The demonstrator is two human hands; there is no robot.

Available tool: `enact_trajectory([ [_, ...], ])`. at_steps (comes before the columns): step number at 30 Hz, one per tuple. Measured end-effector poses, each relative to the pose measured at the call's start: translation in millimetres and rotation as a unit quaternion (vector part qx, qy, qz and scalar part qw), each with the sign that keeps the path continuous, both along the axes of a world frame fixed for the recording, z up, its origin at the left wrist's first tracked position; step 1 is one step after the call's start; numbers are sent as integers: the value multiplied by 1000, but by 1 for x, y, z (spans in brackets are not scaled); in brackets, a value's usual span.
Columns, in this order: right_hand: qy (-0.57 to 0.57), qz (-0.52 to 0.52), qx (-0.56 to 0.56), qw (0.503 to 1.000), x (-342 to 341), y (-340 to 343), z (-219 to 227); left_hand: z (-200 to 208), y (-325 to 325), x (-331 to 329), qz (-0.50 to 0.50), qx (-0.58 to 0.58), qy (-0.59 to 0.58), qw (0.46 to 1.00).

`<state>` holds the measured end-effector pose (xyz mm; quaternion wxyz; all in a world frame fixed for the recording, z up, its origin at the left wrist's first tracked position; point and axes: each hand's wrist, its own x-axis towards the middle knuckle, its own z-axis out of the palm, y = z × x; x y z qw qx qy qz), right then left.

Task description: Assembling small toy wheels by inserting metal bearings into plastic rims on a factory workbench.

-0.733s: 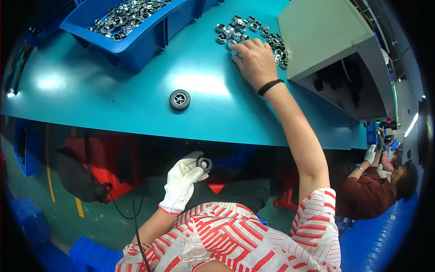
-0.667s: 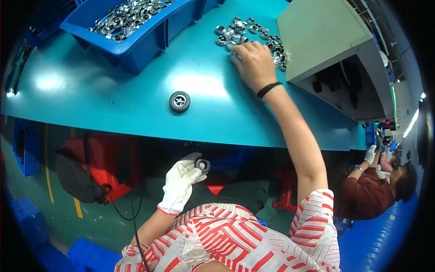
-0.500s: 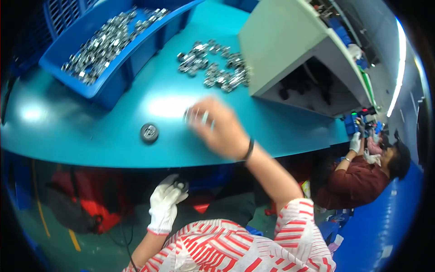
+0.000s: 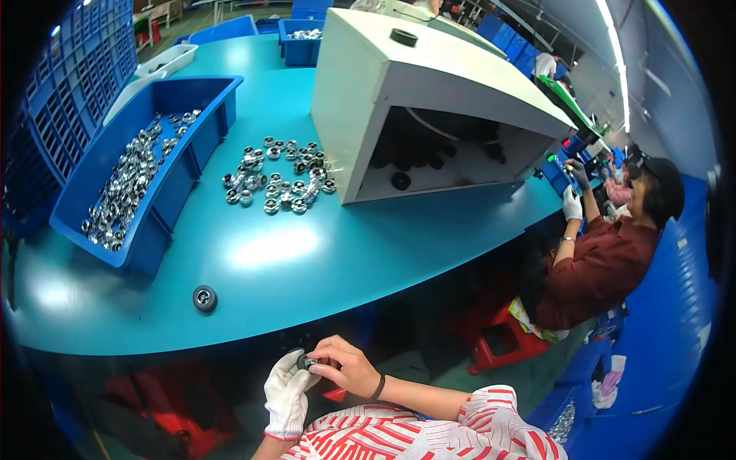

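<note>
My left hand (image 4: 285, 397), in a white glove, is closed around a small black tyre (image 4: 302, 361) just off the table's near edge. The bare fingers of my right hand (image 4: 349, 369) pinch a small chrome wheel hub (image 4: 312, 363) against that tyre; how far it sits inside is hidden by the fingers. A wheel with a black tyre and chrome centre (image 4: 205, 299) lies on the turquoise table (image 4: 253, 295), beyond my hands to the left. Farther off, loose chrome hubs (image 4: 299, 204) are spread in a cluster beside a pale cabinet (image 4: 349, 115).
A long blue bin (image 4: 178, 195) of chrome hubs stands at the left, before stacked blue crates (image 4: 80, 100). Black wheels (image 4: 400, 181) lie inside the cabinet's open front. At right, a co-worker (image 4: 602, 261) sits near a red stool (image 4: 498, 349).
My right hand has come back from over the table to meet my left hand, bringing a chrome piece to the tyre. The view has shifted, showing more of the far room.
</note>
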<state>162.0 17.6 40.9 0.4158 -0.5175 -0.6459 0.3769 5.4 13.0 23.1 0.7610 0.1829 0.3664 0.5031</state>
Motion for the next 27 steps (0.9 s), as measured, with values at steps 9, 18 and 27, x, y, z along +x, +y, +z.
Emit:
enact_trajectory([
  [9, 82, 6, -88, 993, 13, 0, -13, 6, -5, 12, 2, 17, 80, 997],
  [18, -8, -15, -79, 997, 16, -1, -18, -7, -8, 14, 9, 16, 90, 996],
  [27, -64, 78, 21, 995, 11, -9, -41, -25, -13, -4, -87, -45, 98, 990],
])
